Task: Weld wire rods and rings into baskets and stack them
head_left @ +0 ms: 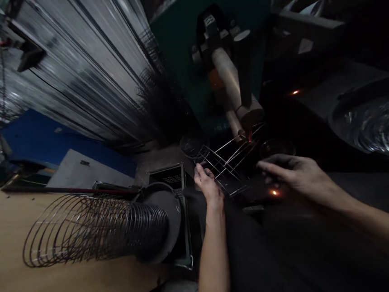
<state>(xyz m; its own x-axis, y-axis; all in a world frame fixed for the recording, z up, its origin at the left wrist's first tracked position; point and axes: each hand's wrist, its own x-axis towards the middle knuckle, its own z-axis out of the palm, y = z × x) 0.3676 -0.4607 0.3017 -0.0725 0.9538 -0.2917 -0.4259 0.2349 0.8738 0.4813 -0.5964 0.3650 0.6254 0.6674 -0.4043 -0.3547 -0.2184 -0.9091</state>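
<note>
My left hand (204, 180) grips the near-left edge of a wire frame (228, 165), made of thin crossed metal rods. The far end of this frame lies at the tips of a welding machine's two thick round electrode arms (231, 83), where a small spot glows red-orange. To the right of the frame, apart from it, is my right hand (294, 173), its thumb and fingers pinched together. Whatever the right fingertips may hold is too dark to make out.
Wire rings (96, 227) are stacked sideways against a dark disc at left, over a wooden board (23, 288). A dark crate (186, 219) stands beside it. More shiny rings (383, 125) lie at right. Bright sparks (274, 192) show near my right hand.
</note>
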